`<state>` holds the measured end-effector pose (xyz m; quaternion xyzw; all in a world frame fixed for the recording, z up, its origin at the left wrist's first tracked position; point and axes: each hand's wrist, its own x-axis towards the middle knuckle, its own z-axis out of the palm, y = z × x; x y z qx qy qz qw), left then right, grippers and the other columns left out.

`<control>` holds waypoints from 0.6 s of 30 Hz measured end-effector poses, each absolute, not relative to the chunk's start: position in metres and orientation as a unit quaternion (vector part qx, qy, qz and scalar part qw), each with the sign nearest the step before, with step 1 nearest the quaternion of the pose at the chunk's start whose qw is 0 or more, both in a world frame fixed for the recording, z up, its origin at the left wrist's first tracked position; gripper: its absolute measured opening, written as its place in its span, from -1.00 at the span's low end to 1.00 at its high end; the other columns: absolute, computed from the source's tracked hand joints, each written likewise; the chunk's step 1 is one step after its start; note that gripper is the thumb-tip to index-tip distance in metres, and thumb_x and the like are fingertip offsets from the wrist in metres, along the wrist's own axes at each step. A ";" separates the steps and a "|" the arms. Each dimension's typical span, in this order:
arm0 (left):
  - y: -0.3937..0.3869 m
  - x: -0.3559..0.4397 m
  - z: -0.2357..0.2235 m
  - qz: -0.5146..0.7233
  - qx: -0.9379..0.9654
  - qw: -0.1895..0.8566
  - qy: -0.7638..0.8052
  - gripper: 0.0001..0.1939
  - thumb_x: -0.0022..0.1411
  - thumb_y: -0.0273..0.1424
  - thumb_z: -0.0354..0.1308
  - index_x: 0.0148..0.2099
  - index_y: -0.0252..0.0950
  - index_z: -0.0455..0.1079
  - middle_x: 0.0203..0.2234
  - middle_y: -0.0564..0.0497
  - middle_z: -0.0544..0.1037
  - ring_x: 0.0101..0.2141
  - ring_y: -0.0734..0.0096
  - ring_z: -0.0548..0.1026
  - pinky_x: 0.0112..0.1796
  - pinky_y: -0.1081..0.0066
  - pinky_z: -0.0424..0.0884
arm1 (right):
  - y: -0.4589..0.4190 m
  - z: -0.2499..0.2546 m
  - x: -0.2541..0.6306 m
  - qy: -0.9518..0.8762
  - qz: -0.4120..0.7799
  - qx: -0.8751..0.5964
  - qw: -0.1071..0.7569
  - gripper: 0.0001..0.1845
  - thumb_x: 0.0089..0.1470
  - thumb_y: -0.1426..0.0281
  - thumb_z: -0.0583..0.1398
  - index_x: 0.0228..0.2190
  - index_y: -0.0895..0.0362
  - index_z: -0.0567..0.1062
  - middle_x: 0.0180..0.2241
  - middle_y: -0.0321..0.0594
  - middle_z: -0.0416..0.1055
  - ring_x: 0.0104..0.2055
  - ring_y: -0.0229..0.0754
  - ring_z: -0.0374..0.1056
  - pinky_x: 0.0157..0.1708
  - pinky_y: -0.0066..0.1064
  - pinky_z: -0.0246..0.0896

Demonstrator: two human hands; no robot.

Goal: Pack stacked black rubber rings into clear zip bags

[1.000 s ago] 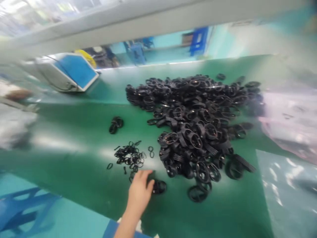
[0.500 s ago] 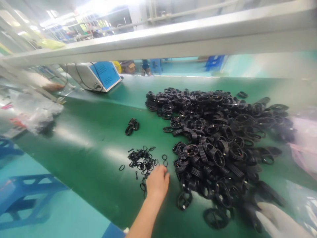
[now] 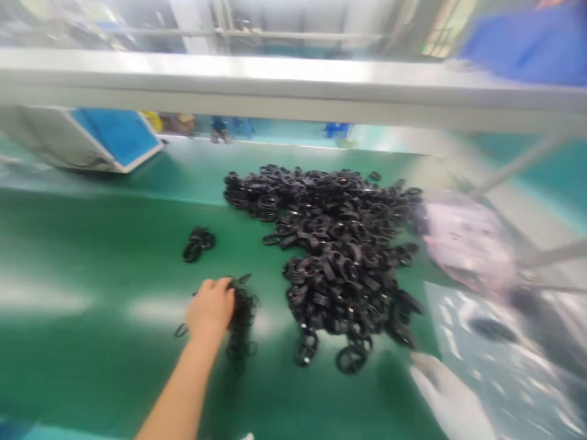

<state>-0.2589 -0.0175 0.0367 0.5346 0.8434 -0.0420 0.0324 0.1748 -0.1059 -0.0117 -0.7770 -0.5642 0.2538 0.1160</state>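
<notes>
My bare left hand (image 3: 210, 310) reaches over the green tabletop onto the left side of a small loose pile of thin black rings (image 3: 241, 318). Its fingers bend down among the rings, and their tips are hidden. One ring (image 3: 181, 330) lies apart, left of the hand. At the lower right is my right hand (image 3: 447, 391), in a white glove and smeared by motion, so its fingers cannot be made out. It is just below a large heap of coiled black cables (image 3: 339, 244). A few more coiled cables (image 3: 199, 243) sit beyond my left hand.
A clear plastic bag (image 3: 499, 360) lies right of my gloved hand, with a pinkish bag (image 3: 468, 235) behind it. At the back left stands a blue and grey box (image 3: 110, 137). A pale shelf beam (image 3: 293, 82) crosses above the table.
The view has swung right, so the table's contents appear further left. My left hand has moved from the ring pile's near right side to its left side. The rings look more bunched.
</notes>
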 end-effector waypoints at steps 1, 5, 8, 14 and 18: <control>-0.021 -0.255 0.040 -0.020 0.530 0.019 0.848 -0.67 0.21 -0.23 -0.19 -0.04 -0.10 0.27 -0.17 -0.01 0.37 -0.34 0.33 0.41 -0.44 0.40 0.18 | -0.105 -0.006 0.174 -0.561 0.265 -0.777 0.108 -0.65 -0.09 0.15 0.07 -0.31 0.05 0.46 -0.27 -0.22 0.49 -0.21 -0.07 0.40 -0.22 -0.32 0.30; -0.055 -0.188 0.031 0.011 0.594 0.116 0.796 -0.73 0.22 -0.22 -0.19 -0.21 -0.11 0.31 -0.22 0.08 0.38 -0.38 0.44 0.40 -0.43 0.44 0.20 | -0.100 0.000 0.189 -0.564 0.304 -0.762 0.094 -0.64 0.01 0.21 -0.03 -0.23 0.11 0.39 -0.22 -0.17 0.45 -0.16 -0.13 0.36 -0.13 -0.34 0.22; -0.093 -0.110 0.011 0.002 0.655 0.207 0.727 -0.80 0.20 -0.31 -0.13 -0.21 -0.11 0.31 -0.23 0.10 0.40 -0.36 0.48 0.41 -0.39 0.48 0.23 | -0.096 -0.003 0.209 -0.585 0.307 -0.746 0.089 -0.64 0.04 0.24 -0.06 -0.21 0.12 0.36 -0.19 -0.15 0.41 -0.16 -0.13 0.34 -0.12 -0.31 0.19; -0.119 -0.006 -0.023 -0.053 0.631 0.165 0.756 -0.51 0.11 -0.38 -0.01 0.12 -0.21 0.07 0.04 -0.08 0.22 -0.13 0.28 0.36 -0.24 0.38 0.29 | -0.067 -0.016 0.212 -0.646 0.241 -0.715 0.115 -0.50 -0.05 0.23 0.07 -0.05 0.13 0.26 -0.08 -0.08 0.29 -0.06 -0.03 0.24 -0.09 -0.25 0.13; -0.113 -0.013 -0.019 -0.095 0.630 0.159 0.754 -0.56 0.12 -0.48 -0.08 0.07 -0.16 0.12 -0.04 -0.03 0.28 -0.19 0.31 0.39 -0.28 0.37 0.31 | -0.048 -0.026 0.203 -0.639 0.297 -0.703 0.100 -0.46 -0.12 0.40 0.11 -0.02 0.13 0.23 -0.12 -0.07 0.32 -0.07 -0.01 0.25 -0.10 -0.23 0.10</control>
